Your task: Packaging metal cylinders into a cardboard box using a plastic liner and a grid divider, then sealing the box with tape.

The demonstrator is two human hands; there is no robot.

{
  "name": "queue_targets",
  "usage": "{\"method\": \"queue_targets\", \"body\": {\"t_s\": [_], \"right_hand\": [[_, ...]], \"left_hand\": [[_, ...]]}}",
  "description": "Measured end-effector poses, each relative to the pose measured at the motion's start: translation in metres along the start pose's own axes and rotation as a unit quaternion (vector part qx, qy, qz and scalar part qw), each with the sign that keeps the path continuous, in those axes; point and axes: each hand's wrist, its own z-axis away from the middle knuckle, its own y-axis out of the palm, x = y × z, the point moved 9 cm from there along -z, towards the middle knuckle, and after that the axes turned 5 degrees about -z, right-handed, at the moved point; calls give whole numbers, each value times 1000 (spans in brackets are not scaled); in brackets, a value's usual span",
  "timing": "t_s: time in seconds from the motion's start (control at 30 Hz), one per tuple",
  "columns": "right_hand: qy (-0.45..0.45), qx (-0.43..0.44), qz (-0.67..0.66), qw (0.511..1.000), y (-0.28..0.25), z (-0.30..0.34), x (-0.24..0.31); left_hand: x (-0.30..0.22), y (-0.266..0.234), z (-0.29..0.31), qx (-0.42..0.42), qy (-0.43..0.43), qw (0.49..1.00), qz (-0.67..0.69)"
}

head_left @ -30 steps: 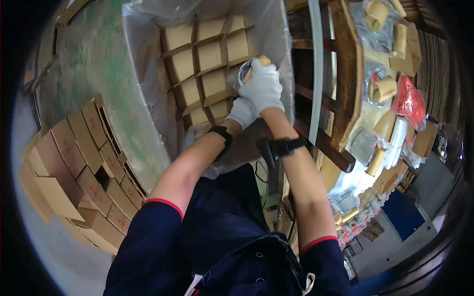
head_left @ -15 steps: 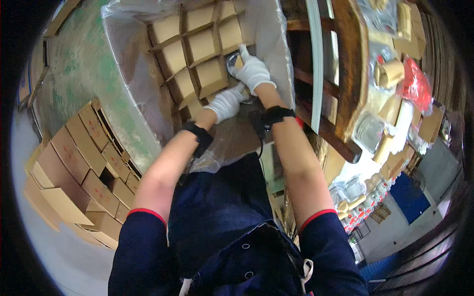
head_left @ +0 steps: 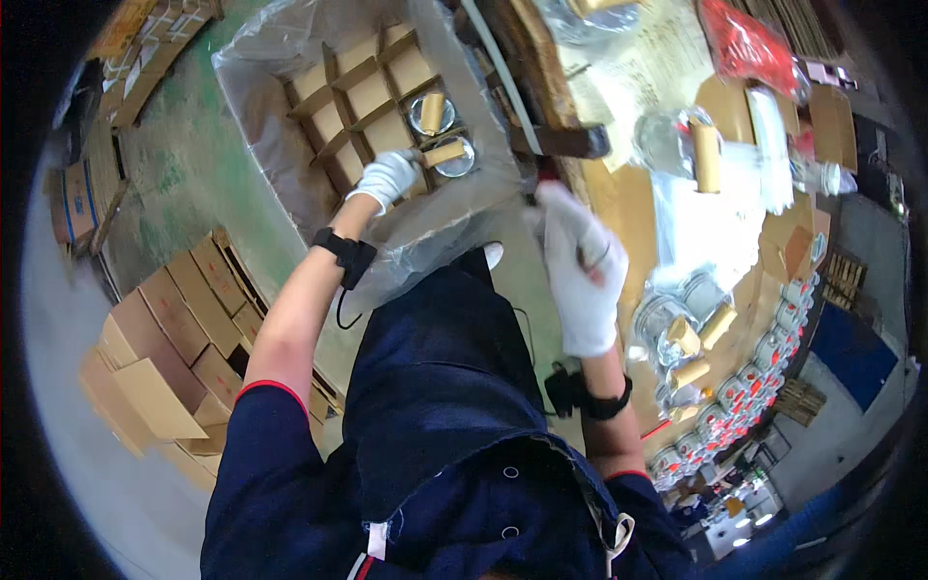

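The left hand [head_left: 385, 178] in a white glove rests on a round glass jar [head_left: 452, 157] set snugly in the brown cardboard divider box [head_left: 340, 89], while the right hand [head_left: 580, 271] hangs loosely open, holding nothing.

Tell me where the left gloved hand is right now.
In the head view, upper left of centre, the left hand reaches into the divided carton, beside a jar.

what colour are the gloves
White, on both the left hand and right hand; only the head view shows them.

Left hand [head_left: 387, 177] hides the jar [head_left: 450, 155] partly.
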Motion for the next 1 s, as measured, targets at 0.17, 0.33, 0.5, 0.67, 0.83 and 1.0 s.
{"method": "queue_targets", "body": {"t_s": [0.17,0.33,0.5,0.67,0.83,1.0], "right_hand": [[27,169,235,957,-38,89,0],[4,58,272,960,-112,149,10],[174,-80,356,915,-208,188,-17],[51,-145,330,931,-256,173,-17],[11,54,384,922,-240,140,-58],[20,185,510,840,-212,133,-84]], "left_hand": [[-129,-45,56,-95,78,992,10],[-313,-144,163,-300,427,847,97],[-446,-172,121,-393,465,781,-141],[-483,-136,25,-99,400,874,-258],[-486,-126,21,-153,440,851,-242],[-444,-156,25,-99,424,888,-149]]}}
